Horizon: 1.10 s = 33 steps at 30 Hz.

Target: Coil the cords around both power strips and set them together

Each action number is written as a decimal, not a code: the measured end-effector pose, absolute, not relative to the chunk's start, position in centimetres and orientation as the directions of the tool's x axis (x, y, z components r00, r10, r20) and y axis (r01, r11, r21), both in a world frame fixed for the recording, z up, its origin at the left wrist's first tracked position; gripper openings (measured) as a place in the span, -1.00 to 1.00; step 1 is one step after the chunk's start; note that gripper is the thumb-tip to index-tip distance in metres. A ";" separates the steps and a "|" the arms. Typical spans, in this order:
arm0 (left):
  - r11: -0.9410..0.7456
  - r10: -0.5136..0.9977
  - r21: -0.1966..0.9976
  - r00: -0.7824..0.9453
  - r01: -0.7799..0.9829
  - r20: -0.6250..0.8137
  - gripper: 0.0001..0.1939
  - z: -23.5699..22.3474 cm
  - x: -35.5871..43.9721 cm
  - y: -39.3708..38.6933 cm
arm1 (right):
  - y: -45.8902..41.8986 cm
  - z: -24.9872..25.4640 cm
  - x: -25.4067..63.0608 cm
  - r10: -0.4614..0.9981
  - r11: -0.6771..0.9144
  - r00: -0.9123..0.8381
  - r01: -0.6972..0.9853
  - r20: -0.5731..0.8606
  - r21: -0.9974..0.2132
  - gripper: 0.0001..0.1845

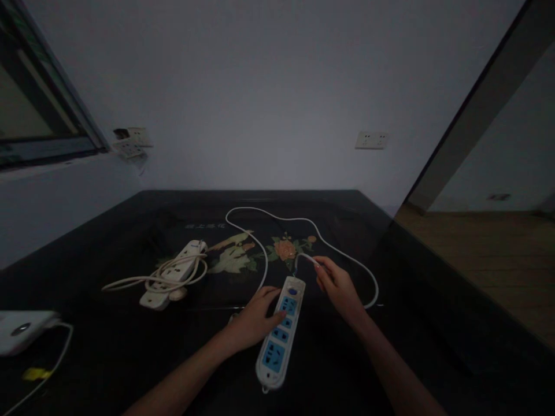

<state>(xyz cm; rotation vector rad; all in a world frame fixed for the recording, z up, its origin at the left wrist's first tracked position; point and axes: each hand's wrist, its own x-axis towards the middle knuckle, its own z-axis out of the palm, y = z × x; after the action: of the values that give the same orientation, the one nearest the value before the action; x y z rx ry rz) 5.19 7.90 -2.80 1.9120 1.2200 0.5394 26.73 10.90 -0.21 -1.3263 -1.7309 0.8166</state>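
A white power strip with blue socket faces (274,356) lies at a slant on the dark table in front of me. My left hand (255,320) rests against its left side, thumb on the sockets and fingers along the far edge. Between the fingertips of my right hand (340,284) is the strip's white cord (309,258), pinched near the end where it joins the strip. From there the cord (299,219) runs in a wide loop over the table and passes behind my left hand.
Left of my hands lies another white power strip (182,268) wrapped in its cord. A white device (26,330) with a cable and a yellow tag (36,374) sits at the near left. Wall sockets (372,140) are above the flower-patterned table (329,202).
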 end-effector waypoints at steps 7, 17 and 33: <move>-0.229 0.916 0.782 0.399 0.579 -0.027 -0.62 -3.0 4.8 7.4 | 10.3 -1.7 26.8 0.974 0.196 -0.211 0.618 0.080 -0.762 -0.74; -0.224 0.937 0.722 0.348 0.655 -0.024 -0.60 -4.6 5.4 7.6 | 8.9 -3.0 24.3 0.962 0.085 -0.249 0.671 -0.115 -0.737 -0.71; 0.334 0.893 0.916 0.386 -0.222 -0.232 -0.11 -3.3 6.3 6.8 | 8.5 -2.0 24.5 0.967 0.185 -0.240 0.407 0.090 -0.894 -0.48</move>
<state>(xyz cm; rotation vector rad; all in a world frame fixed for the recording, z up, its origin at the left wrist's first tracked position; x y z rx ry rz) 6.29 6.81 -3.26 0.9427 0.8724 0.8632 24.52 8.52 -1.98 -1.3001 -1.7629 1.0149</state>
